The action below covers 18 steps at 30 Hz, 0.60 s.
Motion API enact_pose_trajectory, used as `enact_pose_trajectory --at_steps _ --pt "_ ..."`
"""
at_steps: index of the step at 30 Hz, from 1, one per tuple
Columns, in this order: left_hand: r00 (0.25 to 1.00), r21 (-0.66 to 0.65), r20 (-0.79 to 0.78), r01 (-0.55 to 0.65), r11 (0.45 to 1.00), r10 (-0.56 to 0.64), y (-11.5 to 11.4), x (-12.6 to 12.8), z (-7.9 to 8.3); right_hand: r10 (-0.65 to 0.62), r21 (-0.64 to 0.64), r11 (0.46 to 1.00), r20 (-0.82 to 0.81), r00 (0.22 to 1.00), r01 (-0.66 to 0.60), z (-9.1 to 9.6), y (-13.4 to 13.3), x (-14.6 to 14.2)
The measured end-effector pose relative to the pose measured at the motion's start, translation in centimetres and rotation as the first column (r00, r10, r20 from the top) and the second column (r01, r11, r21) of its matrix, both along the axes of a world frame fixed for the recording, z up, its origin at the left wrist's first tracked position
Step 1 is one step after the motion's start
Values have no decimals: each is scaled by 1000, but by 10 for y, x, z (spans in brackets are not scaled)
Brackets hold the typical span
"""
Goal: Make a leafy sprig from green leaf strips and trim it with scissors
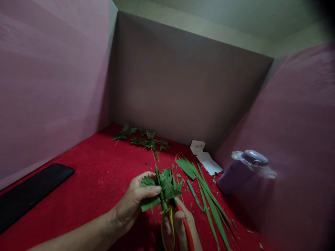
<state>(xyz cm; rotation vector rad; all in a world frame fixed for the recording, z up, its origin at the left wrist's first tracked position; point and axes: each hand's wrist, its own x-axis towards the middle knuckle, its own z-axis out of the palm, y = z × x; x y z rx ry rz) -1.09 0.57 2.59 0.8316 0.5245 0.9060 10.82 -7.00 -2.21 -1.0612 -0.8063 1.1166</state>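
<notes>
My left hand [138, 193] pinches a bunch of folded green leaves [167, 186] between thumb and fingers, holding it above the red cloth. A thin stem with a curled leaf tip [155, 153] sticks up from the bunch. My right hand [183, 223] is closed around scissors [187, 230] with red and yellow handles. Their dark blade end lies against the lower right side of the bunch, where leaves hide the tips. Long green leaf strips [209, 195] lie to the right of my hands.
Leafy sprigs [149, 139] lie along the back wall. White papers [208, 163] rest at the back right, near a purple container [238, 174] with clear plastic around its top. A black phone-like slab [34, 191] lies at left. Leaf scraps dot the red cloth [99, 174].
</notes>
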Motion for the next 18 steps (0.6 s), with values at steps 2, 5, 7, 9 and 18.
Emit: enact_pose_trajectory --at_steps 2,5,7,9,18 --pt "1000 6 -15 -1 1000 1 0 0 -1 15 9 1000 29 999 -15 3 -1 2" --pt "1000 3 -24 3 1000 -3 0 0 -1 7 17 1000 61 998 -8 6 -2 3" --pt "1000 -3 -27 9 1000 -9 1 0 -1 8 17 1000 82 997 -9 6 -3 3" --pt "1000 -2 -28 7 1000 -7 1 0 0 10 12 1000 97 995 -11 6 -4 3" --pt "993 34 -117 9 999 -5 3 -2 4 -24 -55 998 117 993 30 9 -4 5"
